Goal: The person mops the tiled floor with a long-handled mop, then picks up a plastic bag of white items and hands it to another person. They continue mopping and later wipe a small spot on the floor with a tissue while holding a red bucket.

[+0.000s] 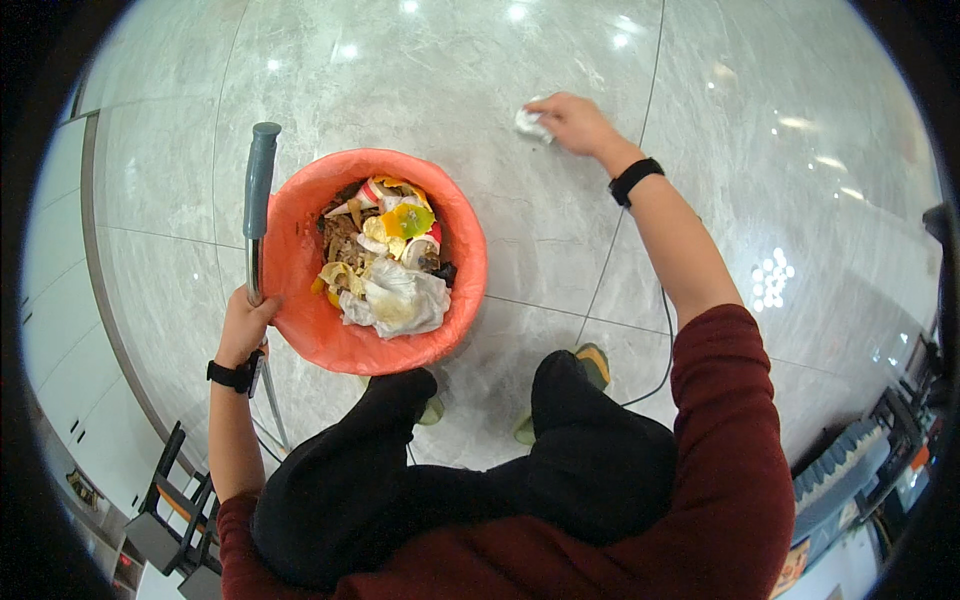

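Note:
My left hand (246, 324) is closed around a metal pole (255, 266) with a grey grip (262, 180), and its fingertips reach the rim of the trash bin. A red plastic bag (375, 360) lines that bin, which stands left of centre. Inside lie a crumpled, stained white tissue (401, 296), a green and orange fruit peel (409, 220), paper cups and other scraps. Out to the right, my right hand (574, 124) presses a wadded white tissue (531, 124) against the grey tiled floor (450, 97). The pole's lower end is hidden.
A dark cable (666, 330) curves over the floor beside my right slipper (595, 365). White cabinets (60, 300) line the left side. Black-framed furniture (176, 510) stands at lower left, and a grey-blue cushioned item (840, 472) is at lower right.

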Motion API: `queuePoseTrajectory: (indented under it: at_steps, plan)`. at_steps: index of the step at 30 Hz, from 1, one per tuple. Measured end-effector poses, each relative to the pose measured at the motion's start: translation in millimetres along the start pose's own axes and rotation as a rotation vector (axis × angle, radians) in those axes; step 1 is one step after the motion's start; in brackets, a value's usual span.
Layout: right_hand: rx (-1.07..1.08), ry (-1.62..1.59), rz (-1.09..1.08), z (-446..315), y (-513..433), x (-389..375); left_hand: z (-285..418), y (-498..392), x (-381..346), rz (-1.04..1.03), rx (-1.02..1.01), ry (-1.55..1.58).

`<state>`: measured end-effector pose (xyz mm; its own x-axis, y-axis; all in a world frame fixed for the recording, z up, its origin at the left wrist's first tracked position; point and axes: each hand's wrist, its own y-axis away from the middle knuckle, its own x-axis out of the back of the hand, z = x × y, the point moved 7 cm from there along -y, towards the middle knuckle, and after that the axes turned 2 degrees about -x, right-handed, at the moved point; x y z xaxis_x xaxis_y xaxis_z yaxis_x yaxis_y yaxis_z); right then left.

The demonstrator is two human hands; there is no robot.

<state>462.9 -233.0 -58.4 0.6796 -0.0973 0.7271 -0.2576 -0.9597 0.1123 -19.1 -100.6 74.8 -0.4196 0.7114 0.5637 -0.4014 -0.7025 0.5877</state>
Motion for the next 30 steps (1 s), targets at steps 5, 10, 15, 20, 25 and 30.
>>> queuePoseTrajectory:
  at_steps: [5, 10, 15, 20, 25, 30]
  plan:
    - [0.273, 0.139, -0.276, -43, 52, -44, 7, -1, -1, 0.005, -0.018, 0.043]
    - [0.478, 0.279, -0.468, -50, 115, -57, 7, -1, -1, -0.001, -0.021, 0.072]
    - [0.540, 0.470, -0.144, -22, 82, -10, 4, -5, 1, -0.025, -0.037, 0.124]
    - [0.085, 0.472, 0.157, 36, 65, 62, 2, -5, 2, -0.020, -0.061, 0.099]
    - [-0.272, 0.310, 0.165, 60, 96, 62, 1, -6, 5, -0.020, -0.051, 0.040]
    - [-0.275, 0.387, 0.178, 51, 113, 52, 3, -8, 5, -0.020, -0.044, 0.064]
